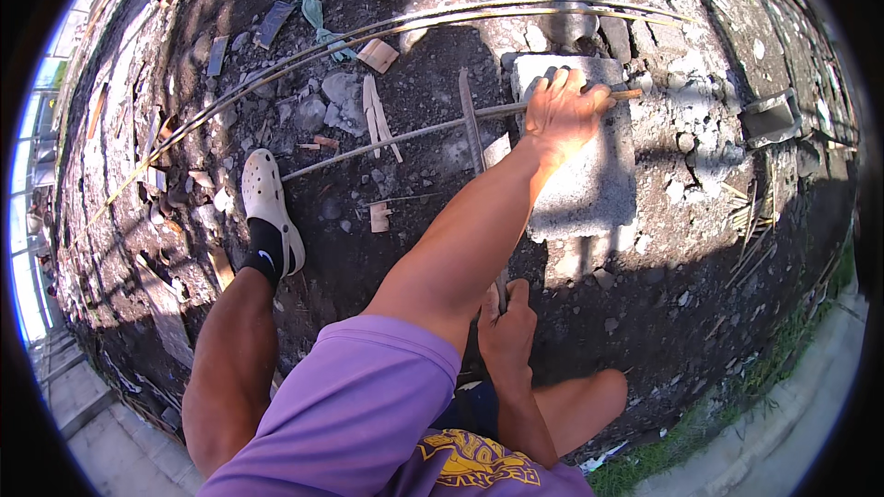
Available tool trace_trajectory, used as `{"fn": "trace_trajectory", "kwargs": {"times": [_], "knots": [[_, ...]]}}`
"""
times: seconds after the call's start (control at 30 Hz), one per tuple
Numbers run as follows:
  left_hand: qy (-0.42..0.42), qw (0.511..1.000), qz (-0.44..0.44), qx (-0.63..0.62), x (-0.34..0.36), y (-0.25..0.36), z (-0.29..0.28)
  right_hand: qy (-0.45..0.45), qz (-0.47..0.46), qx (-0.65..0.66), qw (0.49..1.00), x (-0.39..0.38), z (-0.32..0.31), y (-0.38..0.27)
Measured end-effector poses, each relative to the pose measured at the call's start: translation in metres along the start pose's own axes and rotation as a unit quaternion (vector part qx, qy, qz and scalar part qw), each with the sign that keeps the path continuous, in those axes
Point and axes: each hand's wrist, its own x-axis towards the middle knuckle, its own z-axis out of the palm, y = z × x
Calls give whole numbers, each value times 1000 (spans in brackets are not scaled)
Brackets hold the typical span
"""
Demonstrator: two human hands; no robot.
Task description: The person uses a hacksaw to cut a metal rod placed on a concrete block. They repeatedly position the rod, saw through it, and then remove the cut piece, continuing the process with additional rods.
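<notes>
left hand (562,120) gripping rod (414,134) — over block (580,189), right hand (508,327) around bar (474,133)

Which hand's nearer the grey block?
Left. The left hand is over the grey block, on the stick; the right hand is apart from it, closer to the body.

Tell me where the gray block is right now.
In the head view, the gray block lies slightly above and right of centre, under the left hand and the stick it holds.
</notes>
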Motion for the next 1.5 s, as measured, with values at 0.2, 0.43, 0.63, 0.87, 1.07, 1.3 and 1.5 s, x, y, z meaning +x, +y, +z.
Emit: {"fn": "trace_trajectory", "kwargs": {"times": [0.2,0.43,0.63,0.87,1.07,1.3,1.5], "knots": [[-12,1000,-13,-3,4,0,-1,13,-60,75,995,14,7,-9],[-17,1000,-10,-4,4,0,0,-16,3,48,999,16,9,-4],[-25,999,-32,4,6,0,1,11,-86,60,994,16,14,3],[-25,999,-25,8,4,-1,1,-2,-118,33,993,25,17,3],[-38,999,-30,-1,6,-3,2,8,-32,21,999,5,7,-5],[-37,999,-33,11,5,-1,-1,-72,-83,85,990,33,7,-8],[-8,1000,-21,10,4,0,-1,-21,4,18,1000,-3,-2,-12]]}}
